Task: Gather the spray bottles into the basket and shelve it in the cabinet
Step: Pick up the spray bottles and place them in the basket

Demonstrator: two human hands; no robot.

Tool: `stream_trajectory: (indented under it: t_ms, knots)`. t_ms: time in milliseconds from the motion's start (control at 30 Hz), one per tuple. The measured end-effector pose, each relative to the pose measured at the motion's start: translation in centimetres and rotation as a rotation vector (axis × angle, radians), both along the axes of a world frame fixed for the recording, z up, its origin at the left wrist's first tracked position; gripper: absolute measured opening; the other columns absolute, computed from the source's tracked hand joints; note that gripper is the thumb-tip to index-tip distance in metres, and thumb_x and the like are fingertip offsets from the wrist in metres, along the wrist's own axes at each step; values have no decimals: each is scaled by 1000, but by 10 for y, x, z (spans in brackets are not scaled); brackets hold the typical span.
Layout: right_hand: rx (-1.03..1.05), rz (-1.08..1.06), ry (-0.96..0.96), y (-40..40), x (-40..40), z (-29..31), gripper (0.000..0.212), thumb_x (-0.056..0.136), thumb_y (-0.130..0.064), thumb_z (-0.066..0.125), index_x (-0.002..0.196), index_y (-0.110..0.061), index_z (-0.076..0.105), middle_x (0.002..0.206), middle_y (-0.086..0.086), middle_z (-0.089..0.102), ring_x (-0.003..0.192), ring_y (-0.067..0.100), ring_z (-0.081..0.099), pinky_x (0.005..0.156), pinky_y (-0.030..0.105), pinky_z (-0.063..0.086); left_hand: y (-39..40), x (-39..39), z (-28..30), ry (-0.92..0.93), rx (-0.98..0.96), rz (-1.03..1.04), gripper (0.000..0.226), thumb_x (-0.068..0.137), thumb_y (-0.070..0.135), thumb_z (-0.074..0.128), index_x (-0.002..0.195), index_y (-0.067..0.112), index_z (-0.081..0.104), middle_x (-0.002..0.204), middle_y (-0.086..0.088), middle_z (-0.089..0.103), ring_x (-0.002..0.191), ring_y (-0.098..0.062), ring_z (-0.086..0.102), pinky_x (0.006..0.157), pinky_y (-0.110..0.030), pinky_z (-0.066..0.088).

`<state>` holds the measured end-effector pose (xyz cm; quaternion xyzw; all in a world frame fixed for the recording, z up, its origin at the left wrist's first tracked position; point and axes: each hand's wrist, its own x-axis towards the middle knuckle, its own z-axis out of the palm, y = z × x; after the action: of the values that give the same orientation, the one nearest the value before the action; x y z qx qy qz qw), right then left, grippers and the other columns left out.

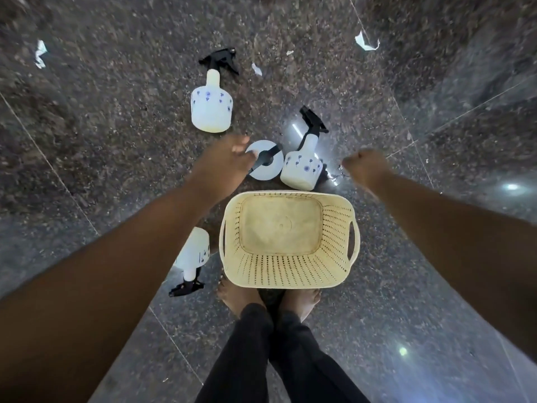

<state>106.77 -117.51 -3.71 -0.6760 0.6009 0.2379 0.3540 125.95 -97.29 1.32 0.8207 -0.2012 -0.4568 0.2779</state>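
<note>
A cream perforated basket (337, 237) stands on the dark floor in front of my feet, with nothing in it. Several white spray bottles with black triggers surround it. One bottle (211, 106) lies far ahead, one (302, 170) lies just beyond the basket, one (268, 167) stands upright seen from above, and one (193, 254) lies left of the basket, partly under my left arm. My left hand (229, 161) reaches beside the upright bottle, fingertips near its trigger, holding nothing. My right hand (364, 167) hovers right of the lying bottle, fingers curled, empty.
Scraps of white paper lie on the polished granite floor at far left (40, 53), centre (257, 68) and upper right (365, 42). My bare feet (238, 298) stand right behind the basket. Ceiling lights reflect off the tiles.
</note>
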Motion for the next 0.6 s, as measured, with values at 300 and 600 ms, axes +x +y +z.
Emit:
stream_trajectory:
  t_ms: [300, 600]
  knots:
    - [155, -329, -68, -14, 89, -97, 64, 81, -28, 70, 134, -6, 44, 118, 15, 58, 86, 25, 59, 60, 33, 51, -35, -6, -52, -288, 106, -537, 33, 86, 38, 56, 110, 15, 59, 94, -3, 59, 95, -29, 61, 72, -31, 40]
    - [57, -477, -161, -15, 86, -117, 71, 74, -17, 71, 136, -13, 38, 112, 9, 60, 98, 23, 62, 82, 38, 57, -23, -7, -38, -401, 112, -434, 33, 94, 24, 43, 124, 17, 56, 107, -10, 67, 90, -31, 59, 69, -33, 38]
